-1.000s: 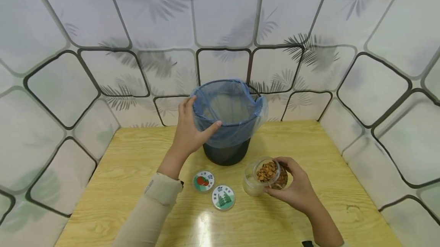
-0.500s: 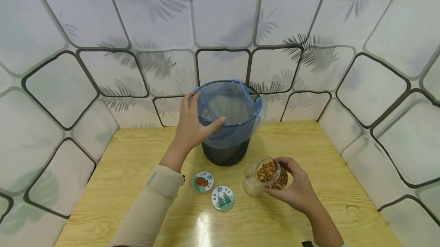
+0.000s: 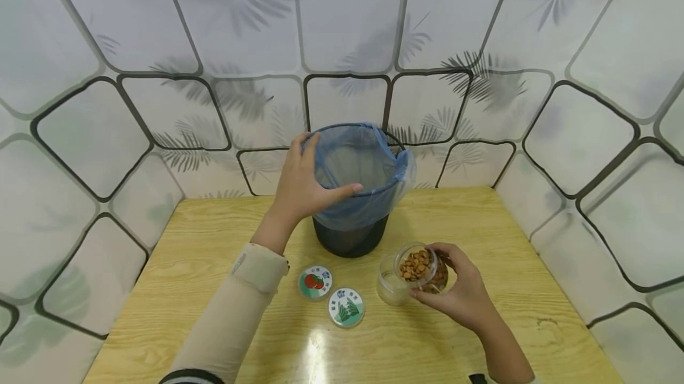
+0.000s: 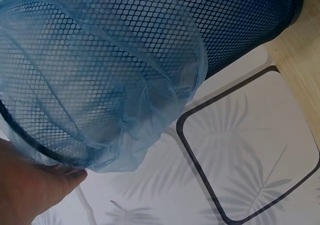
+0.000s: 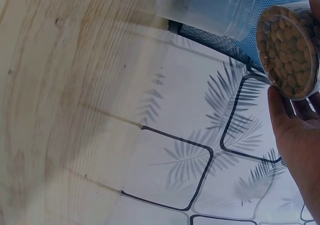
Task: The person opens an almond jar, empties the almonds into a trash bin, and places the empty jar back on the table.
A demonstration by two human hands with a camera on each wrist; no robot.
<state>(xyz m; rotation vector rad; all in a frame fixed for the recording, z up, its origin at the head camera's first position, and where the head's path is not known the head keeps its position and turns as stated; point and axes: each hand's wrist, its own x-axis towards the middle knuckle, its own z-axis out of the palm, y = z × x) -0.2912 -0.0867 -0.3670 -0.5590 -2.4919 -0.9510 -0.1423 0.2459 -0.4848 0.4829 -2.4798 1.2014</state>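
My left hand (image 3: 301,188) is at the left rim of a black mesh wastebasket (image 3: 350,244), thumb and fingers spread, over its blue plastic liner bag (image 3: 355,213). In the left wrist view, fingertips (image 4: 74,177) touch the liner close to the rim. My right hand (image 3: 464,294) grips a clear jar (image 5: 287,55) of brown, almond-like pieces, tilted with its mouth toward the left. This jar overlaps a second clear jar (image 3: 389,288) standing on the table in the head view.
Two round lids lie left of the jars: a tomato-pictured lid (image 3: 315,282) and a green-vegetable lid (image 3: 346,307). They rest on the wooden table (image 3: 214,241). Patterned walls (image 3: 347,34) enclose the table at the back and both sides.
My left hand has slid a little to the right and away from me along the wastebasket's rim. The basket, the tilted jar and my right hand look almost unchanged.
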